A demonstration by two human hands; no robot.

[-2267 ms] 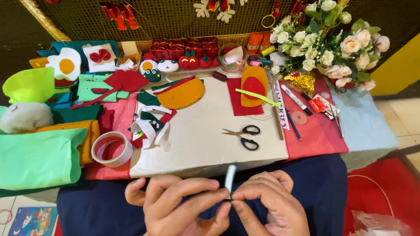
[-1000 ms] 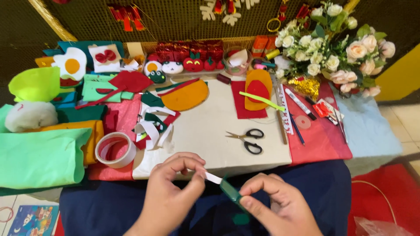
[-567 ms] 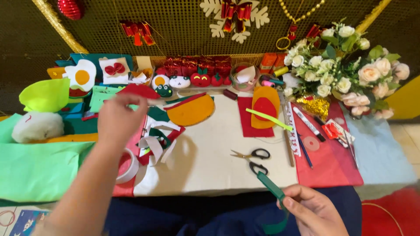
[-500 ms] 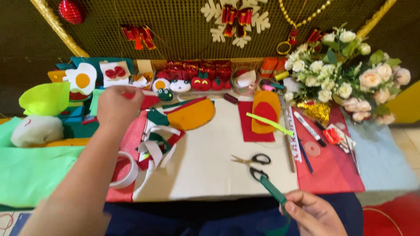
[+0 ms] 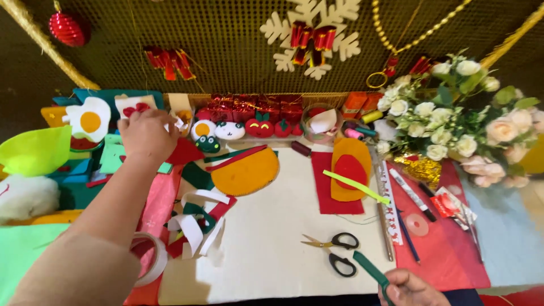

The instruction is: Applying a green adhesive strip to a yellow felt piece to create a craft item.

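green strip [image 5: 371,270] is pinched in the right hand [image 5: 409,289] at the near edge of the desk, its free end slanting up toward the scissors [image 5: 333,253], which lie just beside it on the cream sheet [image 5: 272,226]. the fingers are closed on the strip's lower end. the left hand [image 5: 148,135] is stretched to the far left part of the desk, knuckles up, over red felt [image 5: 184,153] and close to a fried-egg shape [image 5: 89,119]; whether anything is gripped there cannot be told. a tape roll [image 5: 148,262] is partly hidden under the left forearm at the near left. an orange half-round [image 5: 246,171] lies at the sheet's far edge, white and green scraps [image 5: 195,221] are scattered to its left, and a bouquet [image 5: 459,122] stands at the far right corner.
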